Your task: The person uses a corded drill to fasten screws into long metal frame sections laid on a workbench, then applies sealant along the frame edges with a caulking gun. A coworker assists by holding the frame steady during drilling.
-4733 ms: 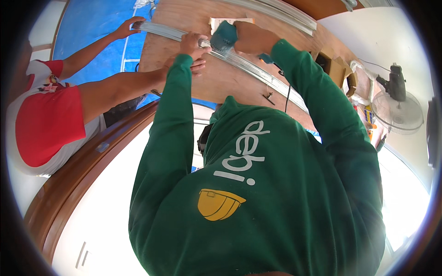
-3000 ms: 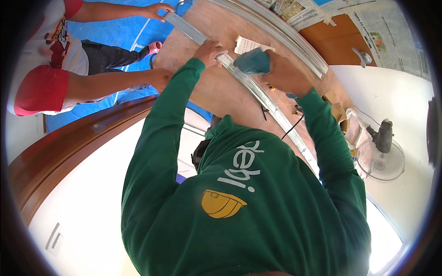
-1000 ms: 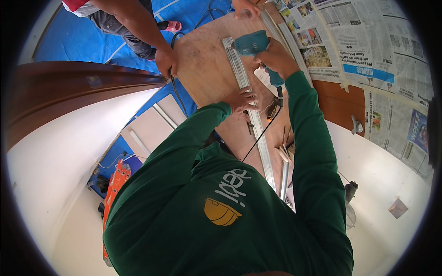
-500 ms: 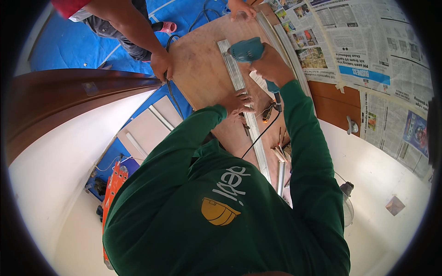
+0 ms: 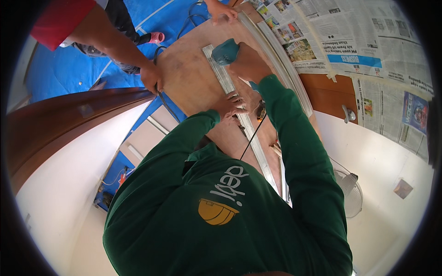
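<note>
My right hand (image 5: 251, 63) is closed round the handle of a teal power drill (image 5: 224, 53). The drill's front end lies over the far part of a long ribbed metal channel (image 5: 222, 76), and its tip cannot be made out. Farther down the same channel, my left hand (image 5: 229, 109) grips it, with fingers laid across its width. The channel rests lengthwise on a plywood board (image 5: 184, 60) and runs back toward my body. A dark cord (image 5: 254, 138) passes over the board beside it.
A co-worker's hand (image 5: 150, 79) holds the board's left edge, and another hand (image 5: 223, 11) rests at its far edge. A yellow-black tool (image 5: 261, 110) lies right of the channel. More metal strips (image 5: 276, 57) line the right, beside a newspaper-covered door (image 5: 338, 99). Blue sheeting (image 5: 60, 66) covers the floor.
The drill in my right hand has moved left, closer over the channel. My left hand stays on the channel. The whole view has shifted slightly, and the co-worker's red sleeve shows more.
</note>
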Available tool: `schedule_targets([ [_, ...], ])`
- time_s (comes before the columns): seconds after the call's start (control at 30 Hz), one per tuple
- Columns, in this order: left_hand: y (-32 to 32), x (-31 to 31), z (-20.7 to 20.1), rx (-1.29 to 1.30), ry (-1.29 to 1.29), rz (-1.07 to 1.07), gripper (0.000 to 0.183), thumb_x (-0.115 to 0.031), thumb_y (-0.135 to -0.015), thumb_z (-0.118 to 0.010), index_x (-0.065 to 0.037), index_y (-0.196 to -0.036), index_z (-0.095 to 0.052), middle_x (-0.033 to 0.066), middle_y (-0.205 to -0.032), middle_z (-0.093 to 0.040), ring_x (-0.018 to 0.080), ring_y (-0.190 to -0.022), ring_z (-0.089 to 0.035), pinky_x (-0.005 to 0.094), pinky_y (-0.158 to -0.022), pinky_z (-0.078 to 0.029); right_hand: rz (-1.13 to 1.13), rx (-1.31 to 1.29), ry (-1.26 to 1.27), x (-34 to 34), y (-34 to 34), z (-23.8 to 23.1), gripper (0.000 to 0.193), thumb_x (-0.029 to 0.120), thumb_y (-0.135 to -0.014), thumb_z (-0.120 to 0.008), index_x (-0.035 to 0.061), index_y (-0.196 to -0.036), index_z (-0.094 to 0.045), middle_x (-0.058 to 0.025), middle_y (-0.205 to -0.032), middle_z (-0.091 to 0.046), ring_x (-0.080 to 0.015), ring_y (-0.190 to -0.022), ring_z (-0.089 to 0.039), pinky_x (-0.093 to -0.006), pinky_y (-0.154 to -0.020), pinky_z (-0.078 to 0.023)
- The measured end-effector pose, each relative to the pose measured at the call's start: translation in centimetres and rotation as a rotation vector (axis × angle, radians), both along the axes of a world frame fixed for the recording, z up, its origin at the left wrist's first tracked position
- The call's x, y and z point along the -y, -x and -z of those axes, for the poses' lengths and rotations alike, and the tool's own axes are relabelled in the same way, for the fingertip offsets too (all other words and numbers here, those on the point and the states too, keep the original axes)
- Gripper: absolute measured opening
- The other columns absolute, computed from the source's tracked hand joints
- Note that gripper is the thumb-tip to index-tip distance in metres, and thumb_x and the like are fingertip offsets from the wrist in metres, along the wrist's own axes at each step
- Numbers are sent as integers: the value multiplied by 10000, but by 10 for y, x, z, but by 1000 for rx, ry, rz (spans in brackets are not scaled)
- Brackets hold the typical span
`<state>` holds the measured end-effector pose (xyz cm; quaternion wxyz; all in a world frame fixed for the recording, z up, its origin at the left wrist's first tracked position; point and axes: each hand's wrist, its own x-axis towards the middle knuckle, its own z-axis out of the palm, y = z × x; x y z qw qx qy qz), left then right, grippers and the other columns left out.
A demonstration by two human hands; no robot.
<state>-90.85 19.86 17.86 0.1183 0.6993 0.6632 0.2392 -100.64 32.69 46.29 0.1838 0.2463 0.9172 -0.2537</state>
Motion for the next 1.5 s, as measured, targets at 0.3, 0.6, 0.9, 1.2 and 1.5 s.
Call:
schedule_targets([
  [0.3,3,-3,-9,-34,155,21,769,-800,-975,-637,-392,-1626,-625,34,-1722,-524,282,-1674,-354,587,-1423,-146,-31,2,-3,6,1,-1,560,192,-864,-775,-49,-1351,-640,-335,-1304,-764,-505,-1240,-757,-547,-1064,-608],
  [0.6,4,-3,-20,-91,200,7,769,-766,-965,-684,-435,-1653,-596,10,-1698,-547,267,-1652,-386,585,-1422,-172,-34,-18,-20,12,-1,-5,593,217,-864,-808,-47,-1368,-642,-308,-1311,-767,-480,-1235,-768,-542,-1062,-615],
  [0.9,-3,-1,-38,-238,444,34,801,-812,-965,-649,-420,-1662,-584,11,-1700,-547,275,-1648,-381,588,-1421,-157,-41,-37,-85,26,-11,37,554,273,-889,-775,-41,-1325,-643,-328,-1275,-770,-481,-1223,-770,-555,-1033,-619],
  [1.2,4,-3,1,-6,-18,-12,771,-711,-916,-790,-400,-1605,-637,-15,-1608,-594,273,-1594,-437,604,-1402,-210,432,-465,513,-26,-153,-59,521,136,-877,-857,-33,-1330,-663,-134,-1092,-779,-225,-883,-758,-390,-735,-617],
  [1.5,7,-13,-28,29,-49,34,781,-697,-874,-827,-328,-1549,-692,20,-1536,-640,314,-1540,-509,686,-1319,-302,1352,-817,1061,22,-454,-22,359,114,-995,-782,-12,-1315,-681,-128,-1087,-769,-232,-966,-774,-377,-712,-663],
])
